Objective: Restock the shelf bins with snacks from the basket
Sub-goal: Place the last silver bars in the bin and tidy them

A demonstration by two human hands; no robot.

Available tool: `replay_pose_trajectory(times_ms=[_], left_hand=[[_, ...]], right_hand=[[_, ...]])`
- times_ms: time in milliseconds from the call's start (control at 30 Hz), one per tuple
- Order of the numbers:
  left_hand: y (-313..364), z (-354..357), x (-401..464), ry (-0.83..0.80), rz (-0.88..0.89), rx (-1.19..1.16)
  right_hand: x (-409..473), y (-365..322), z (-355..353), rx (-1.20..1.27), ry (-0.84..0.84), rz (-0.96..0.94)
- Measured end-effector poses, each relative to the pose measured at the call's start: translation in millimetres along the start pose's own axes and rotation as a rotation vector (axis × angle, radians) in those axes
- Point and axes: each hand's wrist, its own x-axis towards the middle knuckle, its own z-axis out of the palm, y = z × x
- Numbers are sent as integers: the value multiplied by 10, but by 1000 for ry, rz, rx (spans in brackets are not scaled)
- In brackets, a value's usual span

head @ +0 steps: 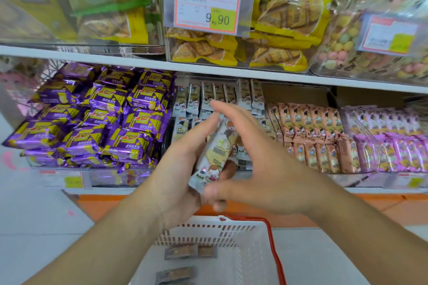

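The left hand (183, 164) grips a white cartoon-printed foil snack packet (217, 157); the right hand (252, 159) hovers open beside it. Best to slide it upright into the matching white packets' clear plastic bin (231, 109) near the shelf's front edge.

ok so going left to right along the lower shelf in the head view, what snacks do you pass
purple foil packs → white cartoon-print packs, behind the two hands → peach-orange packs → pink packs
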Motion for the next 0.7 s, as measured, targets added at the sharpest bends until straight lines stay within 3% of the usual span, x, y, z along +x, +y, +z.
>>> replay_pose_trajectory(times_ms=[67, 200, 267, 333, 433, 533, 700], left_hand=[[-40, 19, 14, 4, 54, 40], [-127, 21, 64, 245, -146, 161], [-225, -22, -23, 270, -96, 146], [-238, -43, -120, 281, 32, 398], [-166, -11, -96, 443, 202, 723], [-74, -37, 177, 610, 236, 818], [15, -111, 876, 724, 245, 993]], right_hand=[[33, -46, 14, -94, 21, -1], [106, -44, 8, -180, 76, 12], [160, -23, -45, -159, 100, 19], [223, 0, -101, -115, 97, 22], [316, 47, -159, -61, 59, 15], [398, 202, -255, -31, 26, 32], [599, 697, -512, -350, 300, 225]])
